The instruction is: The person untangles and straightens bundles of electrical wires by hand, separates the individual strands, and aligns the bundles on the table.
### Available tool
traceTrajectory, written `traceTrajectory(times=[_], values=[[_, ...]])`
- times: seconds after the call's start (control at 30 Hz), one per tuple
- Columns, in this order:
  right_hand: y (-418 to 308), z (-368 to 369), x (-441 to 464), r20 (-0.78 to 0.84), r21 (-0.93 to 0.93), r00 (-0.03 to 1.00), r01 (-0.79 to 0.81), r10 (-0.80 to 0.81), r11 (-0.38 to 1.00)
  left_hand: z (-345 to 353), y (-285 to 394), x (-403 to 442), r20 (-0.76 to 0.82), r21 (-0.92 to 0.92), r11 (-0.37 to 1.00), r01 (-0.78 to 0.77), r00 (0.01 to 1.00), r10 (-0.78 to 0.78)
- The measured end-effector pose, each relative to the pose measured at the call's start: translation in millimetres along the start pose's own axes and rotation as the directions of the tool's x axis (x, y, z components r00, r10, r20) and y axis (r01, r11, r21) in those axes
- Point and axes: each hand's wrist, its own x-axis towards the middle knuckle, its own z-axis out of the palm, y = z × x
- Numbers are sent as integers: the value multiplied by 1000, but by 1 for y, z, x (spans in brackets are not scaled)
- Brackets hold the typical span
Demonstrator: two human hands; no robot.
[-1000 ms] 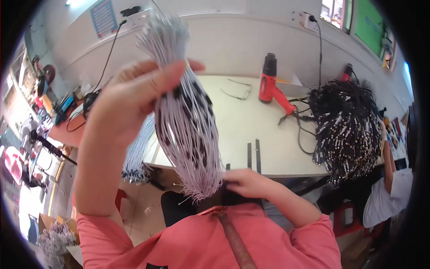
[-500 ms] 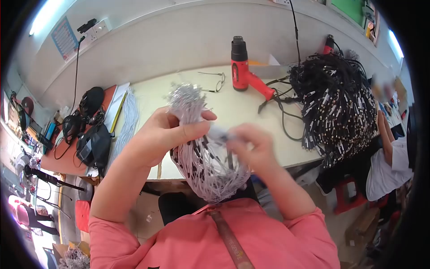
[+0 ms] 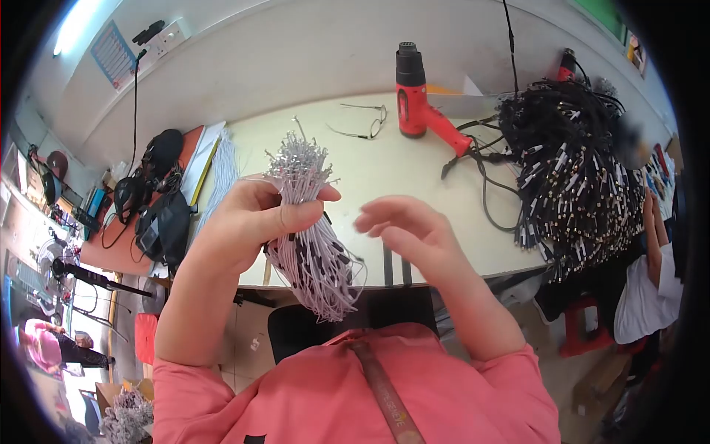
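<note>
My left hand (image 3: 270, 214) is closed round a bundle of thin pale grey wires (image 3: 314, 270). Bright metal ends fan out above the fist, and looped wires with short black sleeves hang below it over the table's front edge. To the right of the bundle, my right hand (image 3: 414, 229) is apart from it, fingers curved and thumb separated, with nothing visible in its grasp. Its fingertips are slightly blurred.
A red heat gun (image 3: 412, 100) stands on the pale table (image 3: 340, 166) beside eyeglasses (image 3: 375, 122). A large heap of black cables (image 3: 577, 177) fills the right side. Black bags (image 3: 163, 222) and loose white wires (image 3: 220, 177) lie left. Another person's arm (image 3: 653, 229) is at far right.
My right hand has come away from the bundle, its fingers now apart. The hanging wires have drawn together into a narrower bunch. The whole view has shifted slightly.
</note>
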Motion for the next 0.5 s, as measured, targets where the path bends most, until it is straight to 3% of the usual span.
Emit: traceTrajectory(times=[0.07, 0.1, 0.2, 0.23, 0.33, 0.37, 0.4, 0.47, 0.5], values=[[-2, 20, 5, 45, 55, 996, -76, 73, 996, 3, -3, -1, -4, -11, 1000, 15, 1000, -15], [8, 27, 4, 64, -68, 992, -101, 106, 993, 4, -3, -2, 6, 2, 1000, 7, 1000, -7], [6, 27, 2, 235, -44, 959, -155, 161, 987, 3, -5, -13, 8, 32, 999, -2, 1000, 1], [3, 23, 3, 220, -231, 975, 26, 27, 973, 3, -4, -16, 7, 43, 999, 0, 1000, 0], [6, 27, 4, 236, -647, 968, 222, -85, 730, 4, -8, -18, -17, 30, 1000, 6, 1000, -6], [18, 34, -1, 299, -733, 953, 192, 55, 652, 4, -9, -18, -26, 24, 1000, 5, 1000, -5], [27, 39, -5, 339, -705, 901, 54, 269, 708, 4, -10, -18, -26, 18, 1000, -4, 1000, 4], [20, 31, -6, 377, -645, 864, -16, 335, 764, 0, -12, -23, -39, 0, 1000, -20, 999, 20], [13, 26, -5, 275, -538, 942, -15, 192, 843, -2, -12, -24, -31, -2, 1000, -21, 999, 21]])
